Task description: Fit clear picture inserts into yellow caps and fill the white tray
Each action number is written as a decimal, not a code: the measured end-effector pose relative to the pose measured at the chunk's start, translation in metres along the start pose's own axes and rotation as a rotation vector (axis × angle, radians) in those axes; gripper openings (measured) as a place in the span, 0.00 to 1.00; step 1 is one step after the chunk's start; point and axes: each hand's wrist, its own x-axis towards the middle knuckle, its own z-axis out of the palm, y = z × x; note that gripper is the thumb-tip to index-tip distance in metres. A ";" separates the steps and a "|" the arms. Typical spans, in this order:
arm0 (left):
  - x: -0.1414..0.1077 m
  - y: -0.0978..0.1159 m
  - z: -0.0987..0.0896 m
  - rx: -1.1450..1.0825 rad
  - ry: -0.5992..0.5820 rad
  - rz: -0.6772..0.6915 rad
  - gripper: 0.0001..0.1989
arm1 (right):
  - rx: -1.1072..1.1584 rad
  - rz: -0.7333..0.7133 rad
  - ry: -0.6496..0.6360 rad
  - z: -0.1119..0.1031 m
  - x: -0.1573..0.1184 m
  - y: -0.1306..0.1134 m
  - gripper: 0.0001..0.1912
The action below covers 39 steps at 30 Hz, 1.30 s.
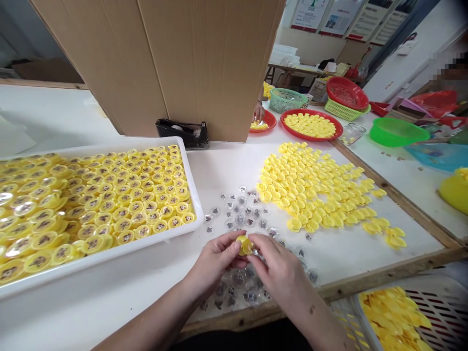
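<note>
Above the front part of the table, my left hand (223, 251) is closed around a small round yellow plastic piece (244, 245), thumb in front and fingers behind. My right hand (274, 258) pinches at the right side of that same piece; whether a clear disc is also between its fingertips is hard to tell. Clear plastic discs (239, 219) with small dark printed figures lie scattered under and beyond both hands. To the right spreads a heap of loose yellow pieces (303, 185). At left, a white tray (195, 204) holds rows of yellow pieces with printed figures under shiny tops.
A tall cardboard box (204, 63) stands behind a black tape dispenser (183, 134). Another person's hand (259, 112) reaches into a red plate. Beyond are a red tray (338, 131) of yellow pieces and a green basin (398, 131). Wooden strips (387, 273) edge the table; a basket of yellow parts (395, 317) sits lower right.
</note>
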 end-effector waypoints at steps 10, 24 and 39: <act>-0.002 0.000 0.001 0.059 -0.035 0.027 0.22 | 0.228 -0.025 -0.003 -0.009 0.006 0.000 0.14; -0.004 0.005 0.000 -0.092 -0.151 -0.060 0.21 | 0.297 0.067 -0.001 -0.015 0.000 0.006 0.16; -0.003 0.003 -0.004 0.003 -0.144 0.054 0.17 | 0.329 0.124 0.071 -0.008 -0.002 0.003 0.11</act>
